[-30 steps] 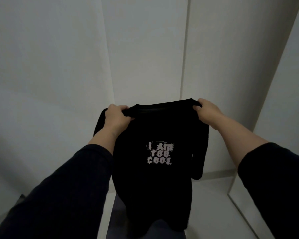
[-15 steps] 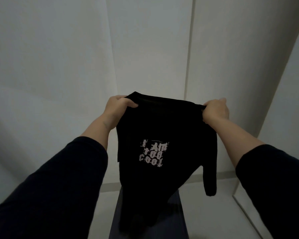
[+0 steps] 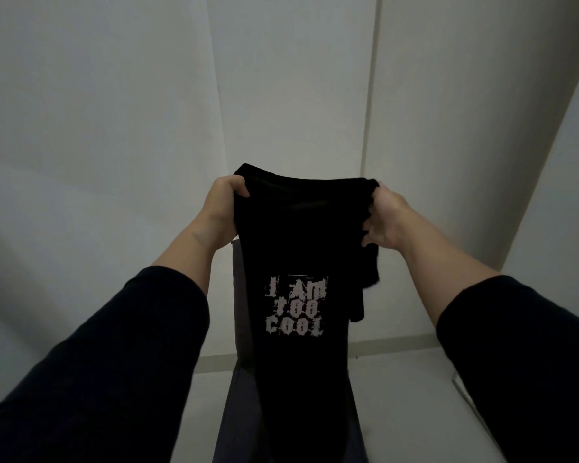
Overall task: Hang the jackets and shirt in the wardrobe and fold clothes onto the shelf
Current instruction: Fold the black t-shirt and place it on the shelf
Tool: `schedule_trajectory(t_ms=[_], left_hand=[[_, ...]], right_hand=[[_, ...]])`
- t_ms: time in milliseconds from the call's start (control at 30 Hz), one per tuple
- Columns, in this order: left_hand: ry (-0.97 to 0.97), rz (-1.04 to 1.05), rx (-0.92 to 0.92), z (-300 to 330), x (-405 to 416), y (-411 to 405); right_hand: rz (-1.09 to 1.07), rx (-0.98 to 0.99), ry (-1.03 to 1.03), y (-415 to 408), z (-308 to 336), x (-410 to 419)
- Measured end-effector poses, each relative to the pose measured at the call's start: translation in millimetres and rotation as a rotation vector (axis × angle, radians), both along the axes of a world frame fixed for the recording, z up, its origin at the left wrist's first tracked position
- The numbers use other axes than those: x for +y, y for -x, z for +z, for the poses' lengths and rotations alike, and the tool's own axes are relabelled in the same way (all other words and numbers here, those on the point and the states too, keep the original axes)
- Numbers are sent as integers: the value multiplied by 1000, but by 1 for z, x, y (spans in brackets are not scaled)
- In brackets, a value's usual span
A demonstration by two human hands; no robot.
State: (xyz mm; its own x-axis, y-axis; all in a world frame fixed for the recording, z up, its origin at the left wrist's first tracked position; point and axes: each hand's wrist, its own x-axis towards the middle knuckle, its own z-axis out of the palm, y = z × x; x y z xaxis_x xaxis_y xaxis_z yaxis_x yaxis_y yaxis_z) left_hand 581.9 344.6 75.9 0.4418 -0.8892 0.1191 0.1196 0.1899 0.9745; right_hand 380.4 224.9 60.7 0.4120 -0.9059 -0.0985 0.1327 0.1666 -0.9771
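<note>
Left hand [image 3: 222,208] grips top left edge of black shirt [image 3: 298,248], fingers curled round fabric. Right hand [image 3: 386,218] grips top right edge, sleeve bunched under fingers. Shirt held up in air inside white wardrobe [image 3: 114,111], folded narrow, print "I AM TOO COOL" facing camera. Lower end hangs onto grey garment [image 3: 234,412] lying on wardrobe shelf [image 3: 408,389].

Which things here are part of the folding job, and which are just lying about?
Part of the job:
black T-shirt, held up by its top edge
left hand and right hand, each with a grip on it
grey cloth behind it, partly hidden

Just there:
white wall panels
pale shelf surface
</note>
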Motion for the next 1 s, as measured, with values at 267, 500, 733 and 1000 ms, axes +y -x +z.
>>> schedule_trajectory(t_ms=[267, 500, 733, 1000], left_hand=[[-72, -65, 64, -19, -16, -10], [-154, -4, 53, -45, -36, -31], [-217, -24, 41, -59, -61, -58], [-90, -43, 84, -35, -97, -82]], right_hand=[[230, -122, -90, -19, -8, -7], [296, -96, -106, -32, -15, -11], [333, -117, -186, -72, -39, -25], [229, -235, -206, -116, -27, -62]])
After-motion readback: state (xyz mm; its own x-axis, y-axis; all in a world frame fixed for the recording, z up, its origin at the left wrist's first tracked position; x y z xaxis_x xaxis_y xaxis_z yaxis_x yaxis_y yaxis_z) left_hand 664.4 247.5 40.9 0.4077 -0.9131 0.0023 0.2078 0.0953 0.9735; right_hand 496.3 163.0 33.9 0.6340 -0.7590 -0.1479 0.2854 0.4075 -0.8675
